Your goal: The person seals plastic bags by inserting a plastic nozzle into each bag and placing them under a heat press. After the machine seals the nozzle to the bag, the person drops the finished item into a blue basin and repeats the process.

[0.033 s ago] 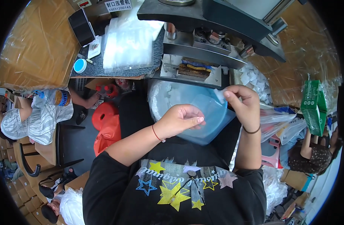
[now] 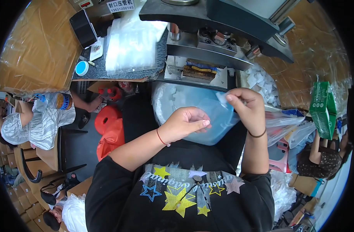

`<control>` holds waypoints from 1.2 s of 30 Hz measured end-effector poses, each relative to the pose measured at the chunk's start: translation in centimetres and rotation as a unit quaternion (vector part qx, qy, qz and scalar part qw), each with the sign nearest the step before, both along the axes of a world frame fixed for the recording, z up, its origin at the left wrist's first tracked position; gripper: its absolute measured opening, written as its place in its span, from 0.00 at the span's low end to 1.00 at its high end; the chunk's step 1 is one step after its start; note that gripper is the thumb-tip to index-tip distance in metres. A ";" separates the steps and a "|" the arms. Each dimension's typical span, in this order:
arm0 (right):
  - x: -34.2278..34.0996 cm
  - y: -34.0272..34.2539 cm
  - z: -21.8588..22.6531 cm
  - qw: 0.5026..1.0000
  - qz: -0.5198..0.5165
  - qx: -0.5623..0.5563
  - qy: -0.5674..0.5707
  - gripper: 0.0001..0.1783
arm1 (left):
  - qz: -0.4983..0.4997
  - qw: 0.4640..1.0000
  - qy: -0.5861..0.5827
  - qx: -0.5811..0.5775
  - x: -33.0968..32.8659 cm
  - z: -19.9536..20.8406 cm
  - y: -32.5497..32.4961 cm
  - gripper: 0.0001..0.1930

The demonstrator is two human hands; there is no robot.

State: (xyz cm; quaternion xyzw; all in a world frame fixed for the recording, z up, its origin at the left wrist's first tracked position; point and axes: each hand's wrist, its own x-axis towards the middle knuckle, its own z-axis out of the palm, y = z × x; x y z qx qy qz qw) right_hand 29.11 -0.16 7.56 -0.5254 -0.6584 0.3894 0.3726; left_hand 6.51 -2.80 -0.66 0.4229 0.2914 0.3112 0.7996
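Observation:
A thin, clear bluish plastic bag (image 2: 223, 116) hangs from my right hand (image 2: 247, 106), whose thumb and fingers pinch it at a whitish upper corner. My left hand (image 2: 188, 120) is beside the bag, half curled, its thumb apart from the fingers, and I see nothing held in it. Below both hands, between my knees, sits a round whitish tub (image 2: 160, 106) with plastic film at its rim. The bag covers part of it. Beyond the tub stands a metal press (image 2: 208, 52) with a worn block (image 2: 200, 73) on its bed.
Flat clear bags (image 2: 130, 50) lie stacked on the grey bench, near a blue-lidded jar (image 2: 82, 68) and a phone (image 2: 83, 29). White scraps (image 2: 260, 83) are heaped right of the press. A red stool (image 2: 107, 120) is at my left. Other people sit on both sides.
My right hand has shifted slightly left, bringing the bag's corner with it. The bag has slid left and its lower edge has risen. My left hand stays in place.

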 end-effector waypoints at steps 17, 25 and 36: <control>0.8 0.1 0.2 0.982 0.062 0.133 -0.118 0.08 | 0.014 1.000 0.001 -0.021 0.2 0.2 -0.4 0.11; 5.4 3.0 -1.8 0.867 -0.096 0.227 -0.432 0.14 | -0.027 0.995 0.007 -0.095 -0.8 -1.1 0.9 0.11; 7.0 4.9 -5.3 0.856 -0.110 0.111 -0.493 0.16 | 0.125 0.990 -0.018 -0.057 -2.7 -1.2 7.4 0.14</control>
